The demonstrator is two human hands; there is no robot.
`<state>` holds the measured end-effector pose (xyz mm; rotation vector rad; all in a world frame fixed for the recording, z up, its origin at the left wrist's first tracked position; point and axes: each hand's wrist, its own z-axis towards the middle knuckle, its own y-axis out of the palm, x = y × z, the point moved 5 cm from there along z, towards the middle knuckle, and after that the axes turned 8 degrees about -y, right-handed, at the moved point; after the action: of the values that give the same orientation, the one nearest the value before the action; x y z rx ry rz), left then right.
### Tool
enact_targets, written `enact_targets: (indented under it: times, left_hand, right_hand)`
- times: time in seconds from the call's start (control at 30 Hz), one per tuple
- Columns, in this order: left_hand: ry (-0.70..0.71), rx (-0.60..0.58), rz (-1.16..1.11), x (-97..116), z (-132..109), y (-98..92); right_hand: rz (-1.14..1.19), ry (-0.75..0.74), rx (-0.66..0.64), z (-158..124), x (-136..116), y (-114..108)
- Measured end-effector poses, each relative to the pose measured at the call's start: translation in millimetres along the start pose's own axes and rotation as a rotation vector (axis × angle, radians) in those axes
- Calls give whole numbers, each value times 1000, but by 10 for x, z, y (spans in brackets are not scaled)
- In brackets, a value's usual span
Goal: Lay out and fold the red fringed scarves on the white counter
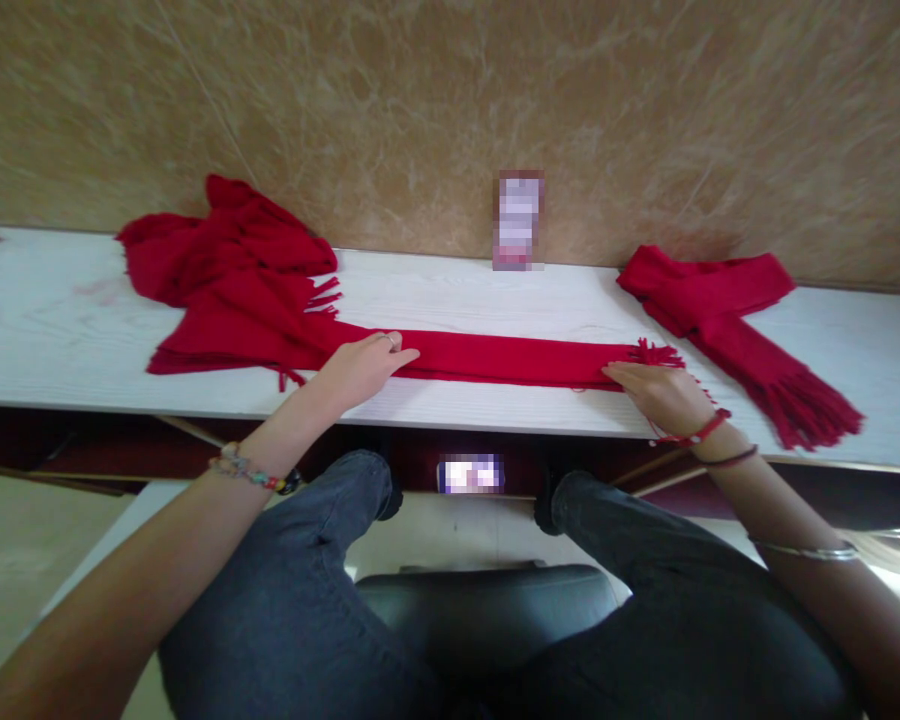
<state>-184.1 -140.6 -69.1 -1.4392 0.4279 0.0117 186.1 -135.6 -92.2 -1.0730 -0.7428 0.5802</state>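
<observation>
A red scarf (506, 358) lies as a long, flat folded strip along the white tabletop, its fringe at the right end. My left hand (364, 370) is closed on the strip toward its left side, thumb and fingers together on the cloth. Close to the fringed end, my right hand (664, 395) pinches the strip; some of its fingertips are hidden. Left of the strip, a loose heap of red scarves (232, 270) spreads out with fringe showing, and where the strip meets it is unclear. To the right, another red scarf (727, 310) lies folded over at an angle.
The narrow white table (60, 300) runs against a brown marbled wall (390, 110). A blurred upright card (517, 220) stands at the wall. Below the tabletop is a dark shelf with a bright blurred object (471, 473). A dark stool seat (487, 610) shows between the legs.
</observation>
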Motion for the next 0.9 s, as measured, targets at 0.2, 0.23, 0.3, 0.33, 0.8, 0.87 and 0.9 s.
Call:
enact_targets:
  times: [0.2,0.23,0.3,0.33,0.8,0.87,0.9]
  left_hand:
    - [56,-19,12,-36,-29,-25]
    - [74,-37,13,-22,-29,-6]
    - [85,-73,15,2,-25,32]
    - [78,-87,18,8,-21,43]
    - [32,-83,35,26,17,62]
    - [31,-92,46,19,13,59]
    - [29,-94,53,16,10,47]
  right_hand:
    - [-22,-10,80,-36,-8,-79]
    - [-19,-23,75,-42,-15,-75]
    - [-17,-53,67,-53,-29,-62]
    - [-19,-64,66,-56,-34,-56]
    - [-13,-28,-13,-72,31,5]
    - [-19,-39,-2,-77,24,-8]
    - [-29,-52,9,-77,15,-27]
